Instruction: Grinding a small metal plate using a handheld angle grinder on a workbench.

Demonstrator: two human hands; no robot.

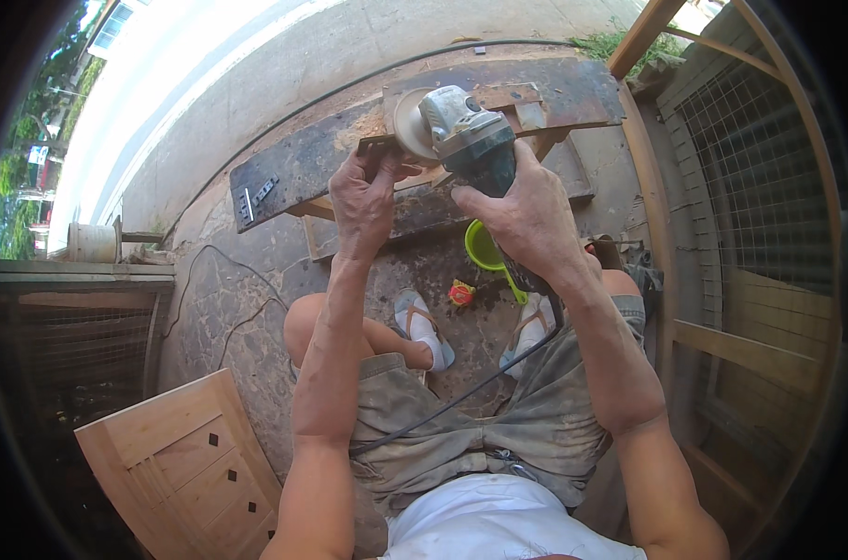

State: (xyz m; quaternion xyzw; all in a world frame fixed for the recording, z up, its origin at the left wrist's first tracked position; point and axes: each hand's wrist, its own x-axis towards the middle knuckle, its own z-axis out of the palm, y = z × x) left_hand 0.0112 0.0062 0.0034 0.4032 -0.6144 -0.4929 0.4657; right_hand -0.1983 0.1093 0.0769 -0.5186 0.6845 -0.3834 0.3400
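Observation:
My right hand [513, 205] is closed round the body of an angle grinder [466, 131], dark teal with a dusty pale head. Its round pale disc [410, 121] points left, at my left hand [368, 196]. That hand pinches a small flat dark piece [375, 143] up against the disc; what the piece is, I cannot make out. Behind both hands stands a low, stained wooden workbench [303, 159], with small dark metal parts [264, 194] on its left end. The grinder's black cord [480, 383] runs down across my lap.
A green plastic dipper [483, 245] and a small red-yellow item [461, 291] lie between my sandalled feet. A carved wooden panel [163, 448] leans at the lower left. Mesh-fronted wooden frames [788, 364] line the right. Cables cross the ground, with a road beyond.

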